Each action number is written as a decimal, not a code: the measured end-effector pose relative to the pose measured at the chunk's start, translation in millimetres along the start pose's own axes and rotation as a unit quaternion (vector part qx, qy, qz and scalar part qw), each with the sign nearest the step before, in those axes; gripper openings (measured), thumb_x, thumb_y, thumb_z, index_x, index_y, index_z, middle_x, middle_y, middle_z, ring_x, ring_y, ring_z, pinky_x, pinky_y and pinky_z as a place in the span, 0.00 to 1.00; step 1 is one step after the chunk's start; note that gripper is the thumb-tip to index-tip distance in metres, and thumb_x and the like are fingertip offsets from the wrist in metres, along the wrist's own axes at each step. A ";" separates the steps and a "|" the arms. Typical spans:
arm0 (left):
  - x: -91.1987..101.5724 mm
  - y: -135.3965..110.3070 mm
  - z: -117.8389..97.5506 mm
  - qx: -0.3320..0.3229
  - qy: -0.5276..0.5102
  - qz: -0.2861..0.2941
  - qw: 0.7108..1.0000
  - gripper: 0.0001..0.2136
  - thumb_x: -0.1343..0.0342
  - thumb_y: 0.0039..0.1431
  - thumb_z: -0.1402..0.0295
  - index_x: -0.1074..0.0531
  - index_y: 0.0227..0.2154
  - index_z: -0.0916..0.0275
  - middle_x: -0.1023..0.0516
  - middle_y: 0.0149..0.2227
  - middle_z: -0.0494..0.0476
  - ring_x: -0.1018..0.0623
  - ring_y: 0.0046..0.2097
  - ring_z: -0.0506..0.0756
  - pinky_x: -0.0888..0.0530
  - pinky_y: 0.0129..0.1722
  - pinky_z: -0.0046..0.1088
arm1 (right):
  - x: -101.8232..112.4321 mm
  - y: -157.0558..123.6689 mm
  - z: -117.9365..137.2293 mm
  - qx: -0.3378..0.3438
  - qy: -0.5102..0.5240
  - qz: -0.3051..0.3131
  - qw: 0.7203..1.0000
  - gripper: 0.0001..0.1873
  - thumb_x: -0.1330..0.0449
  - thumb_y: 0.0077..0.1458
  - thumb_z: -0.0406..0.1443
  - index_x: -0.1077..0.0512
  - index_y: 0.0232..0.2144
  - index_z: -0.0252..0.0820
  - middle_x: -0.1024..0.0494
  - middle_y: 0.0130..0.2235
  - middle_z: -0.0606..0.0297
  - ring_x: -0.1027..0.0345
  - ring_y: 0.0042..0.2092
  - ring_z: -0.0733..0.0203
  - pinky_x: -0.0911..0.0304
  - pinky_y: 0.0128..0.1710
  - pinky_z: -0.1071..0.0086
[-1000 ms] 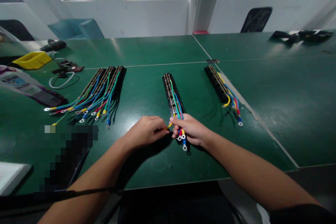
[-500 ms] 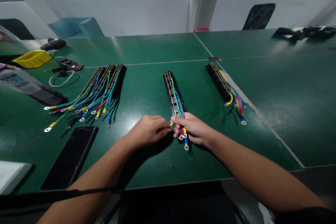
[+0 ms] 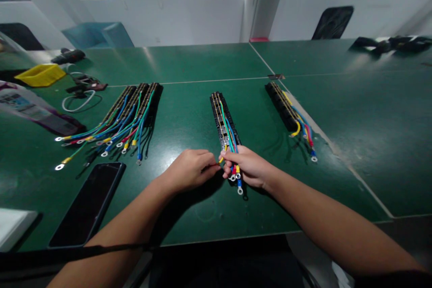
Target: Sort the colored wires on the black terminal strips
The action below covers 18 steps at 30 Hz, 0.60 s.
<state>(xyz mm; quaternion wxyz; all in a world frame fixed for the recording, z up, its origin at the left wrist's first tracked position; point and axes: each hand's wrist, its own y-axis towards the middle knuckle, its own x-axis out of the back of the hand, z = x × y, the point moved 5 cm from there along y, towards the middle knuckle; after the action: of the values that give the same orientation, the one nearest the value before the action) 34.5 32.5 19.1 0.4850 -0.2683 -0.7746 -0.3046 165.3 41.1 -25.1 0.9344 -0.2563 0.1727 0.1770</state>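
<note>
A black cable chain [image 3: 221,114] with coloured wires lies lengthwise in the middle of the green table [image 3: 189,65]. At its near end my right hand [image 3: 248,166] is closed around the bundle of wires, whose ring terminals [image 3: 236,180] stick out below my fingers. Just to the left, my left hand [image 3: 191,168] pinches the tip of a yellow wire [image 3: 220,160] between thumb and fingers. The two hands almost touch.
Several black chains with wires [image 3: 130,112] lie side by side at the left, and another chain [image 3: 286,110] at the right. A black phone [image 3: 89,202] lies near my left forearm. A yellow tray [image 3: 40,75], a white cable coil [image 3: 77,101] and a packet [image 3: 32,108] sit far left.
Both hands stay at the chain's near end, fingers shifting only slightly on the wires. The view has tilted a little.
</note>
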 end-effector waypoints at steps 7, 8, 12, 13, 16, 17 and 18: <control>-0.2 0.6 -2.7 -0.003 0.025 0.010 1.000 0.12 0.53 0.64 0.65 0.32 0.27 0.64 0.30 0.25 0.52 0.32 0.26 0.48 0.38 0.27 0.24 | 0.7 0.4 0.2 -0.002 -0.007 -0.010 1.000 0.07 0.44 0.56 0.31 0.34 0.26 0.37 0.33 0.17 0.71 0.33 0.18 0.68 0.37 0.18 0.76; -0.4 0.5 -2.6 -0.003 0.026 0.008 1.000 0.12 0.53 0.64 0.65 0.32 0.27 0.64 0.30 0.25 0.52 0.32 0.26 0.48 0.38 0.27 0.24 | 0.8 0.6 -0.1 -0.002 -0.007 -0.009 1.000 0.07 0.44 0.56 0.31 0.34 0.26 0.37 0.33 0.17 0.71 0.33 0.18 0.68 0.36 0.19 0.76; -2.6 0.0 -1.0 -0.002 0.014 0.001 1.000 0.08 0.50 0.62 0.67 0.31 0.29 0.63 0.30 0.26 0.51 0.31 0.26 0.48 0.38 0.26 0.23 | 0.7 0.5 -1.0 0.001 -0.007 -0.004 1.000 0.07 0.43 0.56 0.32 0.34 0.26 0.38 0.33 0.17 0.72 0.33 0.18 0.68 0.37 0.19 0.76; -3.3 -0.1 -0.7 -0.001 0.011 0.002 1.000 0.08 0.50 0.61 0.67 0.31 0.29 0.63 0.29 0.26 0.51 0.31 0.26 0.48 0.38 0.26 0.23 | 0.7 0.3 -1.1 0.000 -0.007 -0.004 1.000 0.07 0.43 0.56 0.32 0.35 0.26 0.38 0.33 0.17 0.72 0.33 0.18 0.68 0.37 0.19 0.76; -3.9 0.1 -0.7 -0.001 0.016 0.006 1.000 0.07 0.49 0.61 0.67 0.31 0.29 0.63 0.29 0.26 0.50 0.31 0.26 0.48 0.38 0.26 0.23 | 0.4 -0.4 -0.5 -0.002 -0.006 -0.008 1.000 0.07 0.43 0.56 0.32 0.35 0.25 0.39 0.33 0.17 0.72 0.33 0.18 0.68 0.38 0.18 0.76; -3.4 0.3 -1.2 -0.001 0.020 0.007 1.000 0.08 0.50 0.61 0.67 0.31 0.29 0.63 0.29 0.26 0.50 0.31 0.26 0.48 0.38 0.26 0.23 | 0.1 -0.6 -0.1 -0.002 -0.008 -0.008 1.000 0.07 0.43 0.56 0.32 0.35 0.26 0.39 0.32 0.17 0.72 0.33 0.18 0.68 0.38 0.18 0.76; -2.7 0.7 -1.9 -0.002 0.024 0.009 1.000 0.08 0.50 0.62 0.67 0.31 0.29 0.63 0.29 0.26 0.50 0.31 0.26 0.48 0.38 0.26 0.23 | -0.2 -0.6 0.3 -0.002 -0.011 -0.008 1.000 0.07 0.43 0.56 0.31 0.35 0.26 0.39 0.32 0.16 0.72 0.33 0.18 0.68 0.38 0.18 0.76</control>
<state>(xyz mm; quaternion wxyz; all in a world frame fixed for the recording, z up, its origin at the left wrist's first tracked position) 37.2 31.3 17.4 0.5058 -0.2687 -0.7596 -0.3083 165.5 40.6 -24.5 0.9371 -0.2576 0.1603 0.1727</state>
